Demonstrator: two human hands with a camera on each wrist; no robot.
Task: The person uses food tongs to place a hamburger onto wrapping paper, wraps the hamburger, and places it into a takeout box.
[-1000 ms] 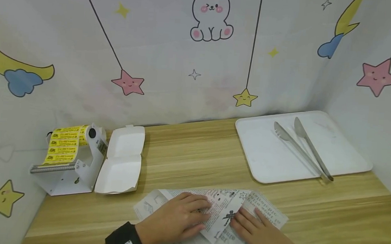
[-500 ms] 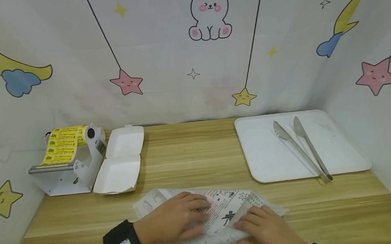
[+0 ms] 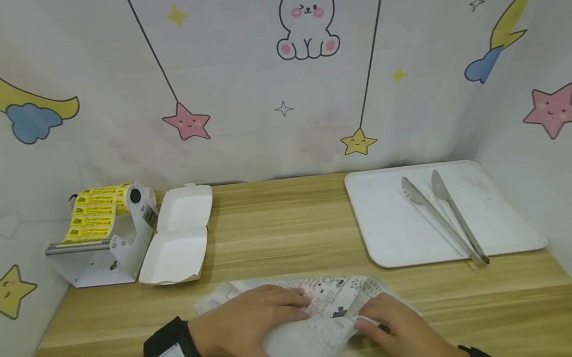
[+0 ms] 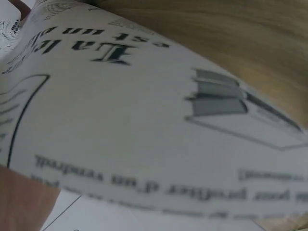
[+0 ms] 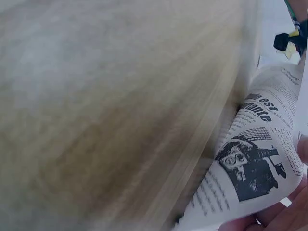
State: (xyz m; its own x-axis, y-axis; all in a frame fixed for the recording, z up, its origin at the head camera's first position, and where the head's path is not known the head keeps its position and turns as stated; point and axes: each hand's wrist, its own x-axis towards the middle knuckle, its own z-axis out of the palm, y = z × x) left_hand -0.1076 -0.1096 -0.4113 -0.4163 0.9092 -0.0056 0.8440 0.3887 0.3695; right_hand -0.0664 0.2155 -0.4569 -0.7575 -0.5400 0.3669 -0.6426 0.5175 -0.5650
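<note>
A sheet of newsprint-patterned wrapping paper (image 3: 305, 338) lies partly folded on the table in front of me. My left hand (image 3: 257, 324) rests on its left part, fingers extended across the fold and thumb lower down. At the right side, my right hand (image 3: 399, 333) pinches a raised flap between thumb and fingers, bringing it over the sheet. Printed paper (image 4: 120, 110) fills most of the left wrist view, curving up from the table. A curled paper edge (image 5: 255, 163) runs beside the right fingers in the right wrist view. Whatever lies under the folds is hidden.
An open white clamshell box (image 3: 176, 237) stands at left, beside a dispenser with a roll of yellow labels (image 3: 92, 216). On the right is a white tray (image 3: 386, 228) bearing metal tongs (image 3: 441, 215). A patterned cloth wall (image 3: 248, 160) closes off the back.
The right hand went from lying flat on the paper to lifting its right flap and folding it inward. The left hand stayed on the sheet, its thumb shifting down toward me.
</note>
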